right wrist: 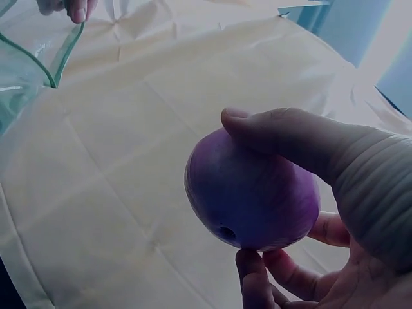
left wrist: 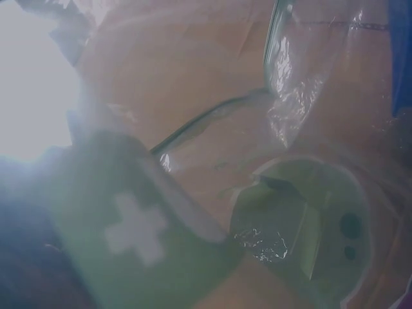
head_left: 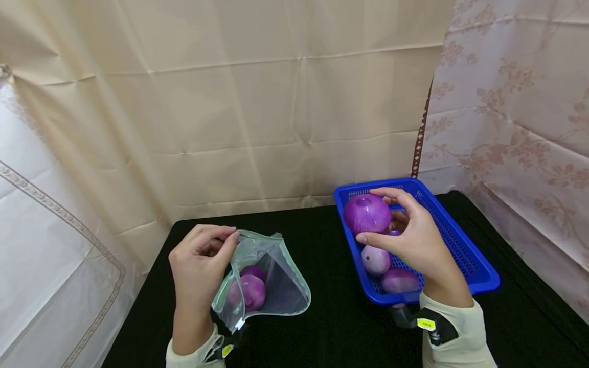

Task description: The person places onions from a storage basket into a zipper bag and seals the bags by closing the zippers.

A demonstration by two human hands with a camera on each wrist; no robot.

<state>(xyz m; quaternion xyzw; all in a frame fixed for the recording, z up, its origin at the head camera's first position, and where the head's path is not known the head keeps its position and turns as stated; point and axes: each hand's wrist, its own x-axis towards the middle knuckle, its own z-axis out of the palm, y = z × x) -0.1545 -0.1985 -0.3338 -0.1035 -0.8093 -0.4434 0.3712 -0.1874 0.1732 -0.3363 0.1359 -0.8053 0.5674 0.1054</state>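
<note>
A large purple onion (head_left: 366,213) is gripped between the thumb and fingers of my right hand (head_left: 418,243), above the left part of a blue plastic basket (head_left: 489,280). Beneath it in the basket lie more onions, among them a pale one (head_left: 376,259) and a darker one (head_left: 399,281). My left hand (head_left: 200,273) pinches the upper edge of a clear zip bag (head_left: 289,291) with green-tinted borders, its mouth spread apart. Two purple onions (head_left: 253,294) sit inside the bag. The right wrist view shows the gripped onion (right wrist: 254,193) close up; the left wrist view is hazy, mostly see-through plastic.
Black cloth (head_left: 317,266) covers the table, and the basket stands at its right side. A beige curtain (head_left: 276,112) hangs behind, with a flowered cloth (head_left: 524,128) on the right and a white one (head_left: 50,245) on the left.
</note>
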